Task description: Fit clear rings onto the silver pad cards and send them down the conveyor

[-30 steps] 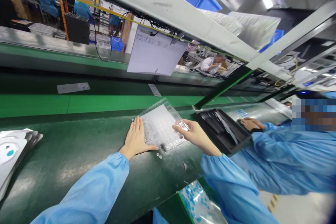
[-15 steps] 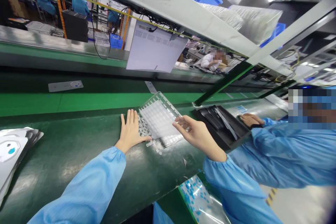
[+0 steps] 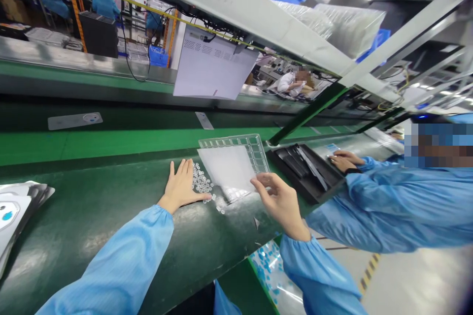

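Note:
My left hand (image 3: 178,187) lies flat on the green work surface, fingers stretched and thumb out to the right. Its edge borders a loose pile of small clear ring-like pieces (image 3: 201,180). To the right of the pile, a clear plastic tray with square compartments (image 3: 254,150) is tilted, with a white translucent sheet (image 3: 229,165) covering much of it. My right hand (image 3: 277,199) grips the tray near its lower right corner, thumb over the sheet's edge. Part of another clear tray (image 3: 236,194) shows underneath.
A black box of dark strips (image 3: 308,172) stands at right, beside a co-worker in a blue smock (image 3: 388,197). Grey plates (image 3: 22,206) are stacked at left. A bag of blue pieces (image 3: 273,270) hangs below the front edge. A green post (image 3: 306,113) rises behind.
The tray has turned in my right hand, so its long edge now runs across the view, and the sheet sits askew over it. My left hand stays beside the pile.

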Demonstrator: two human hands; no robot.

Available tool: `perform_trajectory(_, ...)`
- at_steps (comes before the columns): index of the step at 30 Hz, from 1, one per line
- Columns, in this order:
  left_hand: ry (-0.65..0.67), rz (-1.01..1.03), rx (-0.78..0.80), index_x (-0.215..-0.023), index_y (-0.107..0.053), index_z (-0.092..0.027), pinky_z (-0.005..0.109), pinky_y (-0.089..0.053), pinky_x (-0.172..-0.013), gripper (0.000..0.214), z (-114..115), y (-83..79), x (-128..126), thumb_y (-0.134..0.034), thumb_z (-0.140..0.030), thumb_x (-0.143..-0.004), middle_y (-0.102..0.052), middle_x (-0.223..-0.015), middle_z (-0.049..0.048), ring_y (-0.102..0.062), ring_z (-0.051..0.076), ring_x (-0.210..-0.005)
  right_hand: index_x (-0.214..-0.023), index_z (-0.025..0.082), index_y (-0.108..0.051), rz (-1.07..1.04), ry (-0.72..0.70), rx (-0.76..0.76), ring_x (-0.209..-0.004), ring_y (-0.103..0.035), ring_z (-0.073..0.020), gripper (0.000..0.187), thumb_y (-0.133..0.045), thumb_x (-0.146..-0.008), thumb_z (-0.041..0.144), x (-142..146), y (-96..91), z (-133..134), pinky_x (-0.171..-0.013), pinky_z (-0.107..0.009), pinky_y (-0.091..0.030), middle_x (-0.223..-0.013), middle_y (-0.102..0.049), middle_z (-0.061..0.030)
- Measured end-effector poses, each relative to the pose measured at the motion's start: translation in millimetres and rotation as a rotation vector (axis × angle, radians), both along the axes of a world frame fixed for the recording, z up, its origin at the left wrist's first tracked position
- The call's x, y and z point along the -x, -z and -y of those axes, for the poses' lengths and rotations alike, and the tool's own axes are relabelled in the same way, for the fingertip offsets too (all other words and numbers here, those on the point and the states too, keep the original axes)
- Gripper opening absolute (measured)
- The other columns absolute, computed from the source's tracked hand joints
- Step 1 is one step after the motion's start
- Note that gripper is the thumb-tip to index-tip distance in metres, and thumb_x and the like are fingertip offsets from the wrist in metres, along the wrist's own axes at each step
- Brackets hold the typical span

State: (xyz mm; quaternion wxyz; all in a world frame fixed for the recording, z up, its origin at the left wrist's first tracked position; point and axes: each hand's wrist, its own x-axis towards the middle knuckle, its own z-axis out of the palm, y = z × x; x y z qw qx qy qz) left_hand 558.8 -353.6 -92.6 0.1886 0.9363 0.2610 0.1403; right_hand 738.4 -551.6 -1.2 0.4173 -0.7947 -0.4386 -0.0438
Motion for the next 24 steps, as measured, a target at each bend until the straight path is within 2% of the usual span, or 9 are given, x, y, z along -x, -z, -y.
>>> perform_trajectory(5, 0.012, 0.008, 0.043, -0.163, -0.016, -0.005, 0.065, -0.005, -0.126, 0.138, 6, -5.3, -2, -0.057, -0.095, -0.066, -0.024, -0.167, 0.0246, -0.016, 0.044, -0.156, -0.089, 0.023, -0.065, -0.163, 0.075, -0.108, -0.079, -0.071, -0.0276, 0.053, -0.072, -0.078, 0.074, -4, 18.9, 8, -0.060, -0.034, -0.056, -0.087, -0.074, -0.0114)
perform_trajectory(10, -0.022, -0.018, 0.048, -0.162, -0.009, 0.001, 0.064, -0.003, -0.126, 0.152, 20, -6.9, -9, -0.060, -0.097, -0.058, -0.010, -0.168, 0.0290, -0.005, 0.045, -0.157, -0.091, 0.022, -0.062, -0.285, 0.142, -0.240, -0.058, -0.064, -0.0210, 0.057, -0.073, -0.075, 0.076, -12, 39.4, 12, -0.046, -0.032, -0.050, -0.082, -0.073, -0.0099)
perform_trajectory(13, -0.018, -0.057, 0.038, -0.161, -0.006, 0.005, 0.064, -0.002, -0.126, 0.159, 33, -5.8, -15, -0.061, -0.098, -0.054, -0.003, -0.168, 0.0307, 0.002, 0.045, -0.157, -0.091, 0.022, -0.059, -0.373, 0.163, -0.318, -0.049, -0.057, -0.0158, 0.057, -0.077, -0.074, 0.073, -16, 49.9, 16, -0.045, -0.031, -0.048, -0.079, -0.070, -0.0064)
perform_trajectory(16, -0.003, -0.080, -0.001, -0.161, -0.007, 0.005, 0.067, -0.001, -0.124, 0.160, 42, -4.6, -19, -0.063, -0.098, -0.052, -0.002, -0.167, 0.0323, 0.005, 0.047, -0.156, -0.090, 0.022, -0.057, -0.474, 0.166, -0.367, -0.047, -0.054, -0.0137, 0.057, -0.079, -0.072, 0.072, -19, 59.9, 19, -0.044, -0.030, -0.048, -0.075, -0.066, -0.0021)
perform_trajectory(20, -0.027, -0.092, -0.079, -0.161, -0.008, 0.005, 0.068, -0.004, -0.124, 0.153, 45, -4.3, -24, -0.063, -0.094, -0.058, -0.004, -0.167, 0.0332, 0.002, 0.047, -0.157, -0.089, 0.023, -0.057, -0.622, 0.155, -0.395, -0.057, -0.059, -0.0162, 0.058, -0.074, -0.074, 0.076, -24, 72.6, 30, -0.044, -0.027, -0.049, -0.071, -0.060, 0.0004)
perform_trajectory(24, -0.064, -0.090, -0.131, -0.162, -0.008, 0.004, 0.068, -0.004, -0.123, 0.143, 38, -7.2, -30, -0.060, -0.090, -0.067, -0.005, -0.167, 0.0317, 0.002, 0.044, -0.157, -0.090, 0.025, -0.059, -0.726, 0.176, -0.414, -0.063, -0.063, -0.0182, 0.053, -0.072, -0.078, 0.074, -37, 76.4, 68, -0.041, -0.025, -0.044, -0.076, -0.064, -0.0022)
